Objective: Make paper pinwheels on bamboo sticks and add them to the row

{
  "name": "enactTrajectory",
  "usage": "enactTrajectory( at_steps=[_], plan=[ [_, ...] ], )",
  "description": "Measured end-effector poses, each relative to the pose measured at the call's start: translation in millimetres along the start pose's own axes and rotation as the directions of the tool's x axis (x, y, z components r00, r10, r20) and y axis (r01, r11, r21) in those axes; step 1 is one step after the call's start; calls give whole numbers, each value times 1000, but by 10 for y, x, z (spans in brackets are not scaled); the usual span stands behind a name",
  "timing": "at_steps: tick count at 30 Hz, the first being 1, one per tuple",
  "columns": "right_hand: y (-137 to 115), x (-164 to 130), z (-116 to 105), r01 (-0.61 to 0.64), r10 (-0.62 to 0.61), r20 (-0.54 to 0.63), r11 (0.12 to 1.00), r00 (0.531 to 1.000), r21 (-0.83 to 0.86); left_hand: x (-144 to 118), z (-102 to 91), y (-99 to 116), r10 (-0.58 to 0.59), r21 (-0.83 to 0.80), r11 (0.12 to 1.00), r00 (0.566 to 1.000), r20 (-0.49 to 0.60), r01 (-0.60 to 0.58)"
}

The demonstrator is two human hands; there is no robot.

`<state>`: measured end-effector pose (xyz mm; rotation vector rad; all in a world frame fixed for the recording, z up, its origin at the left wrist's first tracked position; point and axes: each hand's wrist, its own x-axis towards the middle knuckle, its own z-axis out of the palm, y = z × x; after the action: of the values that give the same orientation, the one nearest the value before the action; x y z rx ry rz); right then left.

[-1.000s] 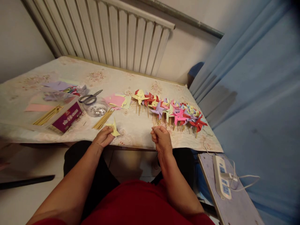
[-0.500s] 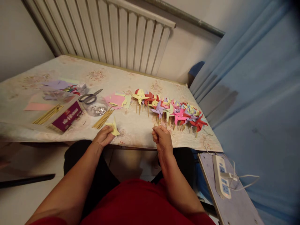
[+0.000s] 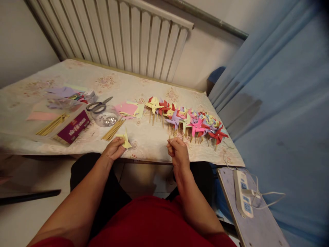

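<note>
Fingers of your left hand (image 3: pixel 113 150) pinch a yellow paper pinwheel (image 3: pixel 124 140) at frame centre; your right hand (image 3: pixel 177 152) is fisted around a thin stick (image 3: pixel 169 138).

What the closed right hand (image 3: pixel 177 152) grips is mostly hidden; box (image 3: pixel 73 127) lettering is unreadable.

The folded paper pinwheel (image 3: pixel 124 140) is pale yellow. The finished pinwheels (image 3: pixel 190 120) are red, pink, purple and yellow. The desk (image 3: pixel 144 85) cover is cream with faint floral motifs.
</note>
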<state>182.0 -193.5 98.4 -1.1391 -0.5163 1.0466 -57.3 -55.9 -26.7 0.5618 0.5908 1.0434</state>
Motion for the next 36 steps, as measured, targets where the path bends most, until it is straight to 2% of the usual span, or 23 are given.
enactTrajectory(
  at_steps=[15, 36],
  plan=[
    [35, 17, -14, 5, -4, -17, 1000, 1000, 10, 11, -25, -12, 7, -18, 1000, 1000, 11, -7],
    [73, 35, -59, -8, 8, 5, 1000, 1000, 25, 11, -36, -16, -4, -9, 1000, 1000, -26, 4]
  ],
)
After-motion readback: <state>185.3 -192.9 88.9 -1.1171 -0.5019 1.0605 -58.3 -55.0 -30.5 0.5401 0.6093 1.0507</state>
